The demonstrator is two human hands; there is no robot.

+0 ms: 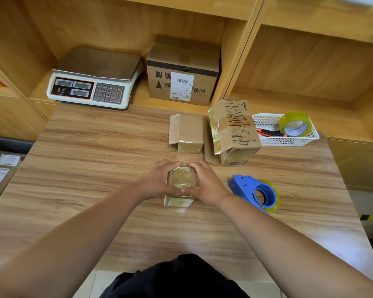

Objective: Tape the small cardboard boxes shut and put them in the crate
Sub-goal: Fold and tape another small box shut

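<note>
Head view of a wooden desk [95, 168]. Centre: a small cardboard box [182, 179], wrapped in glossy clear tape, stands on end on the desk. The left hand [157, 179] and right hand [205, 183] clasp it from either side, fingers curled over its far top edge and thumbs meeting on its near edge (the hands hide both side faces). Just right of the right hand lies a blue tape dispenser [254, 192] loaded with a clear roll, apart from the box. Behind the held box, well apart from it, lies a second small box [186, 132] with a flap loose at its near end. Beside that, a printed box [233, 127] rests tilted on top of a lower box [235, 159]. To their right a white mesh basket [289, 139] holds a roll of clear tape [294, 123] and an orange-and-black tool [269, 132] (its kind cannot be told). On the shelf behind the desk stand a weighing scale [95, 82] and a larger labelled carton [181, 72]. Labelled parcels [0, 171] lie below the desk's left edge.
</note>
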